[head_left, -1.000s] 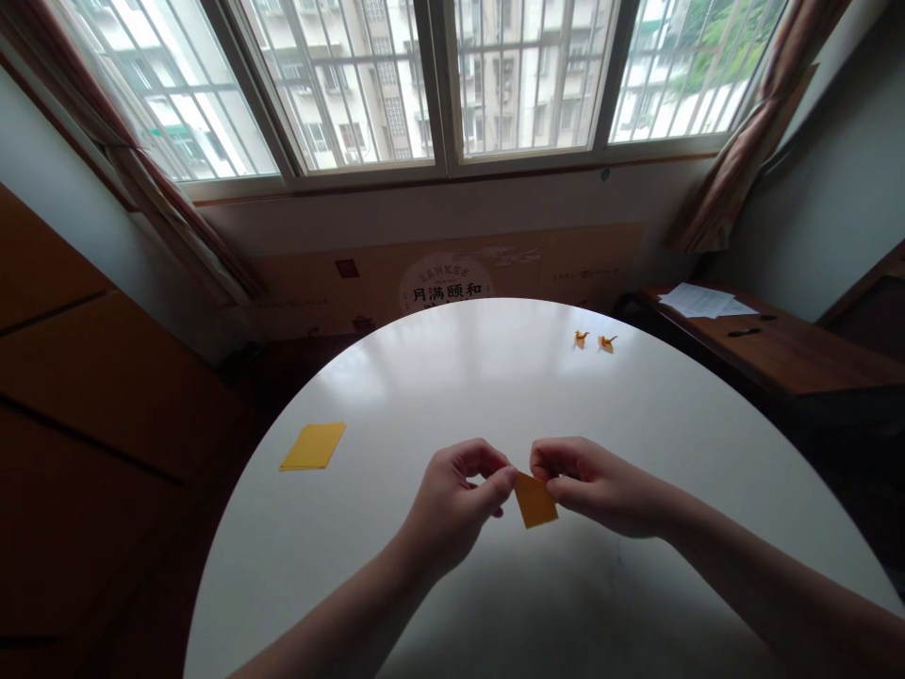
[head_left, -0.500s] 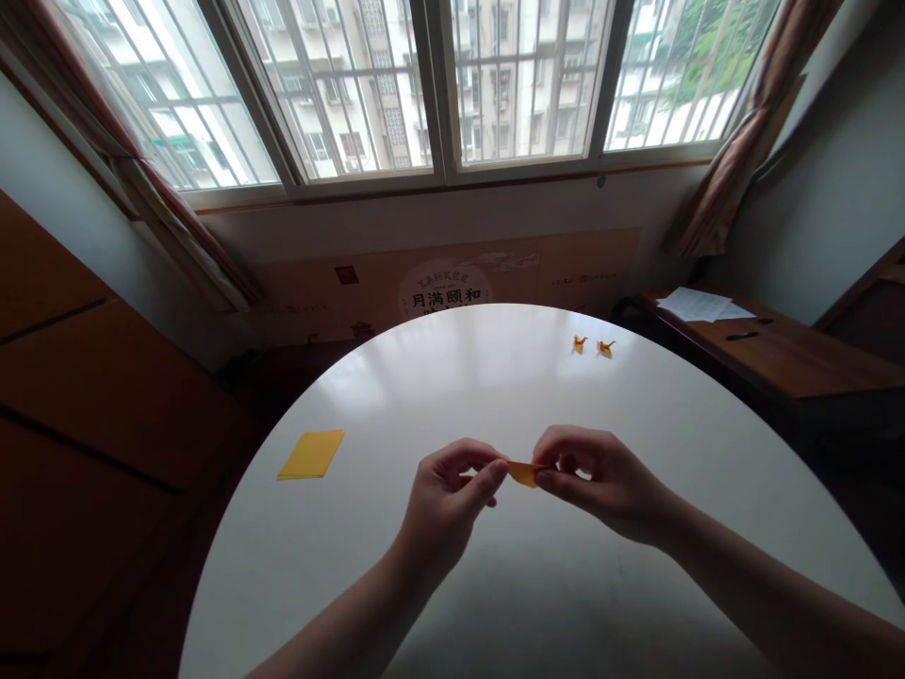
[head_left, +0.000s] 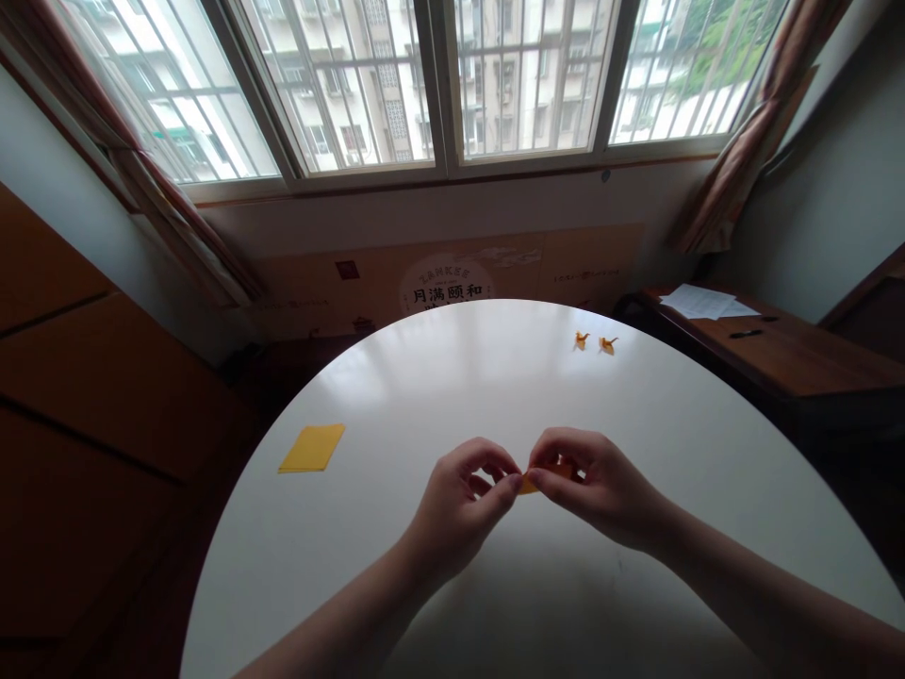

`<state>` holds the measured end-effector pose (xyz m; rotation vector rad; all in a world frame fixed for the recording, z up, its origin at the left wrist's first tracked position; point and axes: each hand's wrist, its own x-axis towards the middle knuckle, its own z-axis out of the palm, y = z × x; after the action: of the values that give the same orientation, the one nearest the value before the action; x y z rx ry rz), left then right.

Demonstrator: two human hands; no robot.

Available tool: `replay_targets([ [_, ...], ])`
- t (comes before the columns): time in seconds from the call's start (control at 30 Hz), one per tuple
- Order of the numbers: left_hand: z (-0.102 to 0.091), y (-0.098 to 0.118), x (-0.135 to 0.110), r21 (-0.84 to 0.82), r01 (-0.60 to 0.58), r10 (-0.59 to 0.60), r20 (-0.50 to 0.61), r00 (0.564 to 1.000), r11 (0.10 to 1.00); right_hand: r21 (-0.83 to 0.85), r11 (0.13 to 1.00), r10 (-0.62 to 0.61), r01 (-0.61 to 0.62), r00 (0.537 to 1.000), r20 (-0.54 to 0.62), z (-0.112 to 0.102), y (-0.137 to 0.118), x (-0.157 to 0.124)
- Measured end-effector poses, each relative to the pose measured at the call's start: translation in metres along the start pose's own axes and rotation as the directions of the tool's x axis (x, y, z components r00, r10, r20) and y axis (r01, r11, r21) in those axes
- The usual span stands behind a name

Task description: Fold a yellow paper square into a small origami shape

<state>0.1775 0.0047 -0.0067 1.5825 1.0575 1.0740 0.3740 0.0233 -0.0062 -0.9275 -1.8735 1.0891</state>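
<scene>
A small piece of folded orange paper [head_left: 527, 485] is pinched between my two hands above the white table. My left hand [head_left: 472, 490] grips its left end between thumb and forefinger. My right hand [head_left: 590, 481] holds it from the other side, thumb in front, and part of the paper shows behind its fingers. The fingertips of both hands almost meet, so most of the paper and its folds are hidden.
A stack of yellow paper squares [head_left: 312, 448] lies on the white round table [head_left: 353, 575] at the left. Two folded paper cranes [head_left: 581, 340] stand near the far right edge. Beyond that edge, a wooden desk [head_left: 798, 354] carries white sheets [head_left: 699, 302].
My left hand has moved right, bringing its fingertips close to the right hand's. Less of the paper shows between them, and some now shows behind the right fingers.
</scene>
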Motion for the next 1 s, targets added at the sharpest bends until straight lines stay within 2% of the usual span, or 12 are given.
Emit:
replay_targets([
  [0.2,0.003,0.002,0.0,0.114,-0.025,0.027,-0.011,1.0,0.993,0.02,0.999,-0.028,0.028,0.999,0.037,0.007,0.003,0.0],
  [0.5,0.005,0.004,-0.003,0.24,-0.11,0.112,0.006,0.994,0.964,0.207,0.978,0.03,-0.028,0.999,-0.01,0.016,-0.001,-0.002],
  [0.73,0.001,0.004,-0.001,0.274,-0.138,0.136,0.024,0.99,0.952,0.309,0.945,0.109,-0.109,0.994,0.016,0.013,0.002,-0.002],
  [1.0,-0.002,0.003,0.002,0.305,-0.132,0.129,0.03,0.991,0.943,0.306,0.938,0.184,-0.164,0.982,-0.037,0.004,0.006,0.0],
])
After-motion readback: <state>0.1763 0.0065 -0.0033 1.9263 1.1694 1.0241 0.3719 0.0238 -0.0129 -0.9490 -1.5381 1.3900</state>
